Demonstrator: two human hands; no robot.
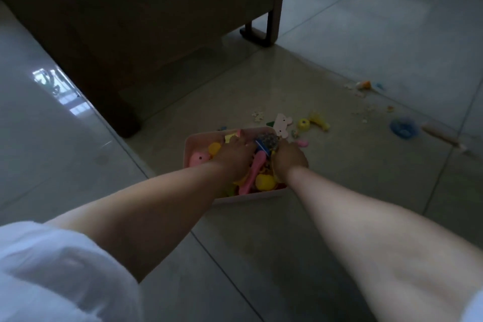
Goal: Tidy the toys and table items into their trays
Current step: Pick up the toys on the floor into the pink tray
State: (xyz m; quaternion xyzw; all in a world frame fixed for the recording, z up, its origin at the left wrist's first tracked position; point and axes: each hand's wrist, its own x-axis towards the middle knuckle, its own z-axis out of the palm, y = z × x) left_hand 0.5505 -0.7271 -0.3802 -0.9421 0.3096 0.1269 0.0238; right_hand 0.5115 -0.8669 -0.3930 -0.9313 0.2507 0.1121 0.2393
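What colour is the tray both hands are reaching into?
Pale pink tray, seen in the head view, the only one.

Scene is dim and underexposed, with a cool grey cast. Window glare reflects off the glossy floor (60,91) at left. Deep shadow lies under the sofa (130,21). The white sleeve (52,269) in the near corner is soft and blurred. Scattered toys (402,127) at right are smeared. Wide-angle bending shows at edges.
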